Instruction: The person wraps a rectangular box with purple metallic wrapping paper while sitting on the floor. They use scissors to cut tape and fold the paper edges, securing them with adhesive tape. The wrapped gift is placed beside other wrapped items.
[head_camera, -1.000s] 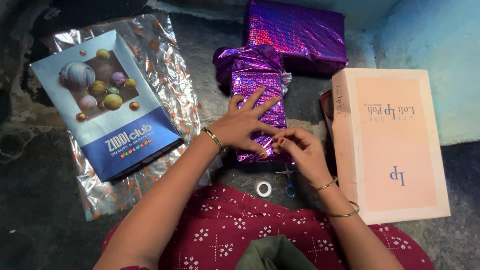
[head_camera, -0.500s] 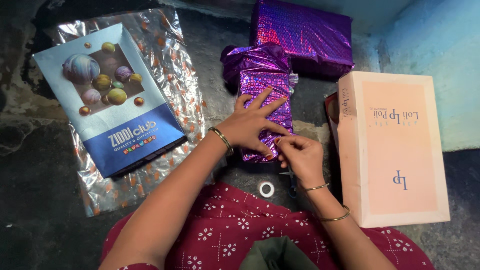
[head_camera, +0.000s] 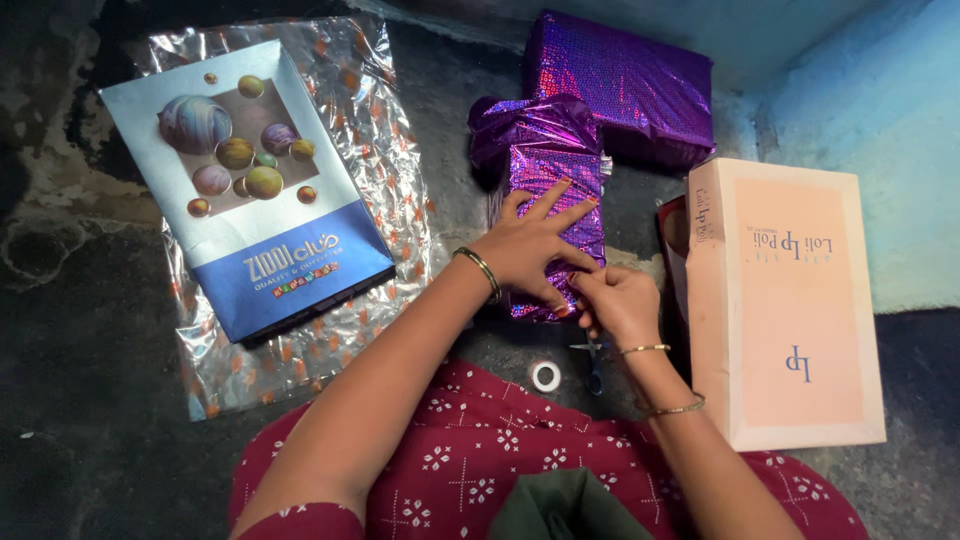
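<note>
Nearest the wearer, a small tape roll (head_camera: 546, 376) and scissors (head_camera: 594, 362) lie on the dark floor (head_camera: 90, 400) beside the red patterned garment (head_camera: 480, 470). Right hand (head_camera: 618, 303): fingers curled together, pinching the near edge of the purple-wrapped parcel (head_camera: 556, 215). Left hand (head_camera: 532, 246): fingers spread apart, pressed flat on the parcel's top. The parcel lies on the floor at centre. Right: peach box (head_camera: 790, 300). Left: blue-and-white box (head_camera: 250, 180) on silver patterned wrapping foil (head_camera: 390, 140). Farthest: second purple-wrapped package (head_camera: 625, 85).
</note>
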